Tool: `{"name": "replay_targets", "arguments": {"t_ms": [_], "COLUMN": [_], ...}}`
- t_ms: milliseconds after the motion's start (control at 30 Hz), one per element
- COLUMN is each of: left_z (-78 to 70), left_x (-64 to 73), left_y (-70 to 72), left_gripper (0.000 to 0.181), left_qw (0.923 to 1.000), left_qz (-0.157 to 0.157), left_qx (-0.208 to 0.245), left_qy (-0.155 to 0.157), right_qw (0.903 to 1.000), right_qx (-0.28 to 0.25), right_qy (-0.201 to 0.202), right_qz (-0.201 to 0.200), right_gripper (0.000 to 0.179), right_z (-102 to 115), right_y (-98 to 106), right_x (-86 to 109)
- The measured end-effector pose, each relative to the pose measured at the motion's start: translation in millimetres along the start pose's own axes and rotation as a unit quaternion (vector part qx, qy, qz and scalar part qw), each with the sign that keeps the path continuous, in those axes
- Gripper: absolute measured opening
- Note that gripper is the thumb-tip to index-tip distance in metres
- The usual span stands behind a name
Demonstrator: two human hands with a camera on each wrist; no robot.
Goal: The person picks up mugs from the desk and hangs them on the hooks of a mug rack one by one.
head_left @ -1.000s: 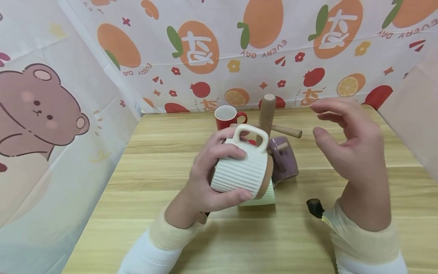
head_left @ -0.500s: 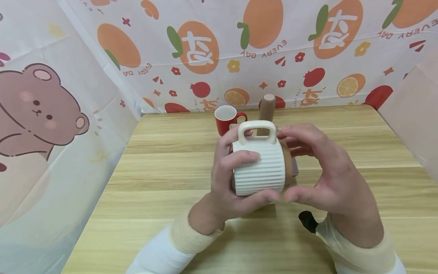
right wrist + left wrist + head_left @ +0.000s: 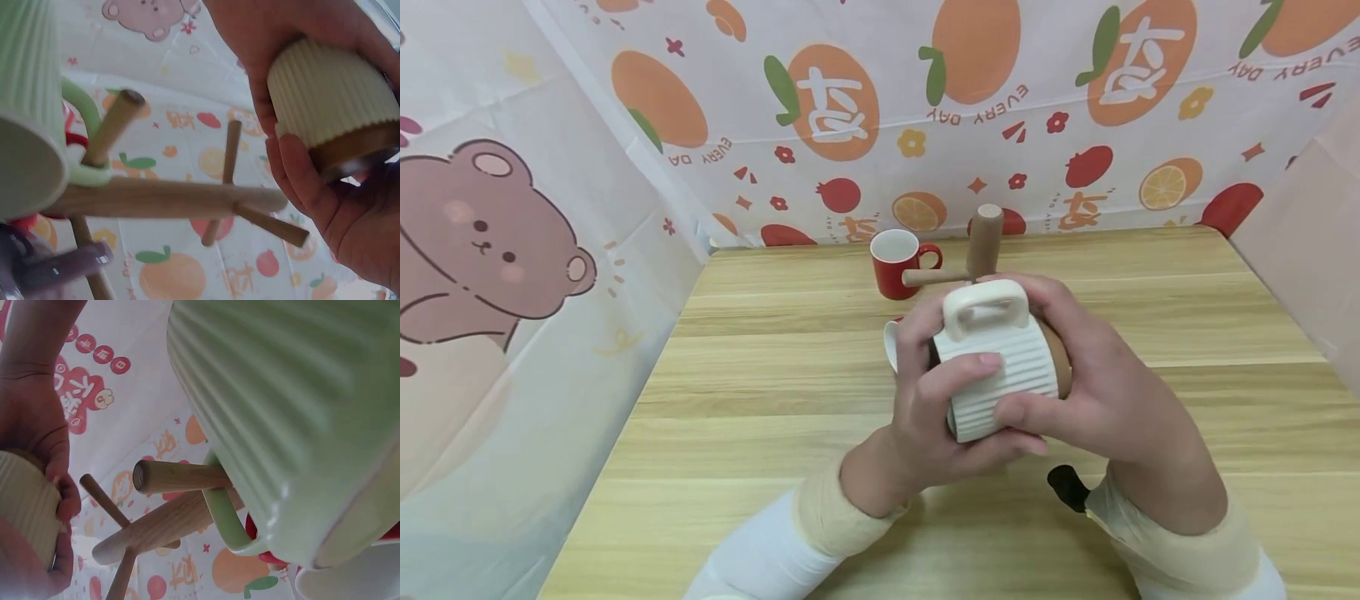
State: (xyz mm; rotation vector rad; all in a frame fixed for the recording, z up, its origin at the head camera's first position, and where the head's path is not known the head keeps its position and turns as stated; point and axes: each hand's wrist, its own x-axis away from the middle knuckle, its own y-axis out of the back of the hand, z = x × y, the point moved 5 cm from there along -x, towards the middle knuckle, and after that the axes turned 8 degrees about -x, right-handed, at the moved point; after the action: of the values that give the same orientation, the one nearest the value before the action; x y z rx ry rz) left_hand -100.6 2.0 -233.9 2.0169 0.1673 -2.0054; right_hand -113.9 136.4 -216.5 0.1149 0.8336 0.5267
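Note:
A white ribbed mug [image 3: 1026, 367] with a brown band at one end lies sideways between both hands, its handle upward. My left hand [image 3: 917, 425] grips it from the left, with the index finger along the ribs. From the right, my right hand [image 3: 1120, 408] holds the brown end, thumb on the ribbed side. Just beyond the hands stands a wooden mug rack [image 3: 985, 242] with bare upper pegs. On a lower peg a green ribbed mug [image 3: 281, 425] hangs by its handle. A purple mug [image 3: 56, 269] shows below it in the right wrist view; both are hidden in the head view.
A red mug [image 3: 893, 271] with a white inside is at the rack's back left. The white rim of another mug [image 3: 891, 343] peeks out left of my left hand. The wooden table [image 3: 737, 417] ends at a fruit-printed cloth [image 3: 925, 183].
My right hand has come in from the right and taken hold of the mug's brown end. My left hand has carried the mug rightward, turning it on the way.

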Motion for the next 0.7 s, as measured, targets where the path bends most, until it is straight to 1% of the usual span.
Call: {"name": "replay_targets", "arguments": {"t_ms": [67, 133, 233, 300, 367, 500, 600, 700], "left_z": [-0.3, -1.5, -3.5, -5.0, -5.9, -6.1, -5.5, -5.5], "left_x": [0.1, 1.1, 3.6, 5.8, 8.0, 12.5, 14.9, 16.8], "left_y": [-2.8, -6.4, -12.8, -18.4, -24.3, -34.6, -40.4, -45.3], "left_gripper": [0.054, 0.054, 0.063, 0.071, 0.078, 0.081, 0.082, 0.085], "left_qw": [0.9994, 0.9977, 0.9939, 0.9914, 0.9887, 0.9838, 0.9805, 0.9754], "left_qz": [0.028, 0.059, 0.103, 0.126, 0.146, 0.177, 0.195, 0.219], "left_qx": [0.018, 0.029, 0.036, 0.033, 0.032, 0.027, 0.025, 0.026], "left_qy": [0.008, 0.015, 0.019, 0.015, 0.010, 0.003, 0.000, 0.012], "right_qw": [0.9996, 0.9973, 0.9906, 0.9848, 0.9813, 0.9754, 0.9733, 0.9687], "right_qx": [0.021, 0.054, 0.096, 0.121, 0.128, 0.135, 0.112, 0.088], "right_qy": [-0.018, -0.044, -0.085, -0.108, -0.124, -0.149, -0.167, -0.195], "right_qz": [0.008, 0.022, 0.049, 0.064, 0.073, 0.089, 0.110, 0.126], "right_gripper": [0.075, 0.076, 0.086, 0.096, 0.106, 0.121, 0.124, 0.122], "right_z": [0.6, 2.4, 6.4, 8.5, 9.3, 6.2, 0.0, -7.5], "right_y": [5.4, 11.2, 19.0, 24.4, 30.2, 43.9, 53.1, 61.4], "right_x": [2.8, 6.1, 10.9, 15.0, 18.6, 25.3, 29.1, 31.8]}}
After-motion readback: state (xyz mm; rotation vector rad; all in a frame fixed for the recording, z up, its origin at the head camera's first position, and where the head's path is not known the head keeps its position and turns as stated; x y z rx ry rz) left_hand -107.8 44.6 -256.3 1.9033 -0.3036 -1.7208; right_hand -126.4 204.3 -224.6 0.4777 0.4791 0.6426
